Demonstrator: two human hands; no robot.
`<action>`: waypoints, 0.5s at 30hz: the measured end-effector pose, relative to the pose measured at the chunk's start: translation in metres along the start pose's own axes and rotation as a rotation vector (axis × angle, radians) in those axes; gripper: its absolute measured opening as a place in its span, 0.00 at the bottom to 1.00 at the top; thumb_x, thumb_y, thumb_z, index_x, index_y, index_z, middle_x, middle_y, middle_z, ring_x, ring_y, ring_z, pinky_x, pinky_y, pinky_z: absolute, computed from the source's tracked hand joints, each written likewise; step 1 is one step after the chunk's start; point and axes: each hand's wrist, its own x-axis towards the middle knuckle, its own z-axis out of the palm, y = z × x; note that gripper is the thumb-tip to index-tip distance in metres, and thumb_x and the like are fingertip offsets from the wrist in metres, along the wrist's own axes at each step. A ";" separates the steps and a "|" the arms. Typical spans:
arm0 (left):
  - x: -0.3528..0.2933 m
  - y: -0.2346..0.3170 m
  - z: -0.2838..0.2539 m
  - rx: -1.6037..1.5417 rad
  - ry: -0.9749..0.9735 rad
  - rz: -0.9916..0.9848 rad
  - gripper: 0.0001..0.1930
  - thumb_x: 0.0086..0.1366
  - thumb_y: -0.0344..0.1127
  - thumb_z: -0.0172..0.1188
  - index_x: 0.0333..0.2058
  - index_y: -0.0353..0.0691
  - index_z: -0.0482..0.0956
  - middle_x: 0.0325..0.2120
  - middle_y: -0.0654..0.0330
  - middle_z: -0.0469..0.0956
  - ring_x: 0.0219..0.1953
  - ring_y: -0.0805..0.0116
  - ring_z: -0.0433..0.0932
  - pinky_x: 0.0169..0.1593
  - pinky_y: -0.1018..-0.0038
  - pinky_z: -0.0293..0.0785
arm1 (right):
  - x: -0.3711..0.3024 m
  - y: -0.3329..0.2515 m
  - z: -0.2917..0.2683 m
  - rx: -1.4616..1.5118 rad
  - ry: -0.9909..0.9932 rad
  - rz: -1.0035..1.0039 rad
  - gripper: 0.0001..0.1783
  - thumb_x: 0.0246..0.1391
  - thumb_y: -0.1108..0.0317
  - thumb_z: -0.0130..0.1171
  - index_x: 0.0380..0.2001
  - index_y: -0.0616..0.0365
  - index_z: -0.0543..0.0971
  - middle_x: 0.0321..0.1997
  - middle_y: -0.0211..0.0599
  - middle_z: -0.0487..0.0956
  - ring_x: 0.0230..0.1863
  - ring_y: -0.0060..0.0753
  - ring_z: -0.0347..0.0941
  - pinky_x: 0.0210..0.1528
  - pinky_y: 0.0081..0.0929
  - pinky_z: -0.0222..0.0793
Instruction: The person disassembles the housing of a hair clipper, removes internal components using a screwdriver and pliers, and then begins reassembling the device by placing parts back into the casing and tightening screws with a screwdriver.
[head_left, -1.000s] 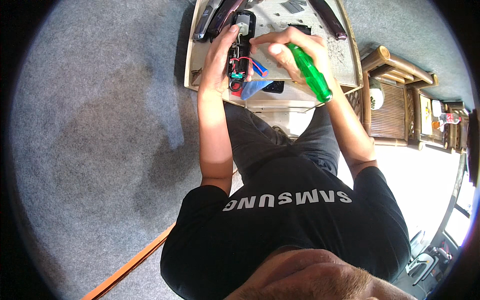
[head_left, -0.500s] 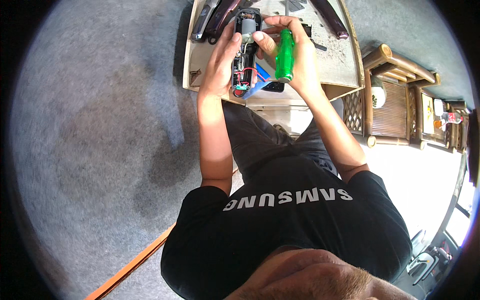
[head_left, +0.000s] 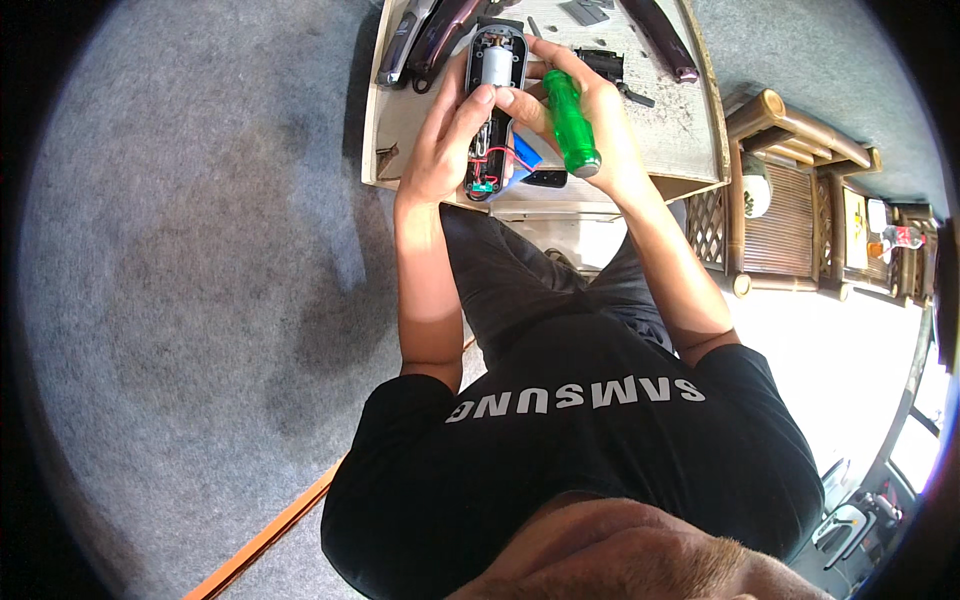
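Nearest the person, the green board (head_left: 483, 187) sits at the low end of the open shell (head_left: 504, 128), with thin red wires (head_left: 495, 150) beside the blue battery (head_left: 526, 150) — parts likely fragile and best left unpinched. The left hand (head_left: 440, 155) is curled around the shell's left side, holding it over the near part of the table (head_left: 650, 140). The right hand (head_left: 600, 120) is partly closed on the screwdriver (head_left: 570, 125), its thumb by the foot of the motor (head_left: 497, 66). The shell looks stiff, light and perhaps slick — its side walls offer the surest grip; the motor is probably the heavy part. Farther off lies a black part (head_left: 600, 64).
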 end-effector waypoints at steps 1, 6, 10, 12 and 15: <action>0.001 -0.002 0.000 0.017 0.012 0.021 0.29 0.79 0.45 0.50 0.72 0.41 0.57 0.43 0.56 0.76 0.25 0.75 0.80 0.25 0.78 0.78 | 0.000 0.001 0.000 -0.039 0.006 -0.010 0.42 0.53 0.53 0.78 0.64 0.67 0.74 0.38 0.42 0.84 0.32 0.27 0.81 0.39 0.28 0.78; 0.000 0.001 0.000 0.045 0.012 0.010 0.28 0.79 0.46 0.50 0.71 0.41 0.58 0.43 0.56 0.76 0.26 0.75 0.80 0.25 0.78 0.78 | -0.001 0.002 0.000 -0.056 0.021 -0.032 0.42 0.54 0.54 0.78 0.65 0.65 0.73 0.41 0.43 0.84 0.36 0.27 0.81 0.42 0.28 0.78; 0.001 0.007 0.005 0.065 0.015 0.019 0.28 0.79 0.47 0.50 0.70 0.40 0.59 0.43 0.56 0.76 0.27 0.75 0.80 0.24 0.80 0.78 | -0.002 0.001 0.002 -0.065 0.030 -0.007 0.41 0.55 0.55 0.77 0.65 0.64 0.72 0.42 0.44 0.83 0.38 0.29 0.81 0.43 0.28 0.78; 0.001 0.007 0.005 0.075 0.019 0.012 0.28 0.79 0.46 0.50 0.70 0.40 0.59 0.42 0.56 0.76 0.27 0.75 0.80 0.24 0.80 0.77 | -0.003 0.003 0.003 -0.126 0.055 -0.068 0.40 0.55 0.55 0.77 0.64 0.64 0.72 0.41 0.43 0.83 0.37 0.29 0.82 0.42 0.28 0.77; 0.002 0.009 0.004 0.080 0.015 -0.015 0.28 0.78 0.45 0.49 0.70 0.40 0.59 0.42 0.56 0.76 0.26 0.75 0.80 0.23 0.80 0.78 | -0.004 0.006 0.003 -0.088 0.053 -0.039 0.39 0.56 0.56 0.76 0.64 0.64 0.72 0.40 0.43 0.83 0.36 0.31 0.82 0.41 0.28 0.77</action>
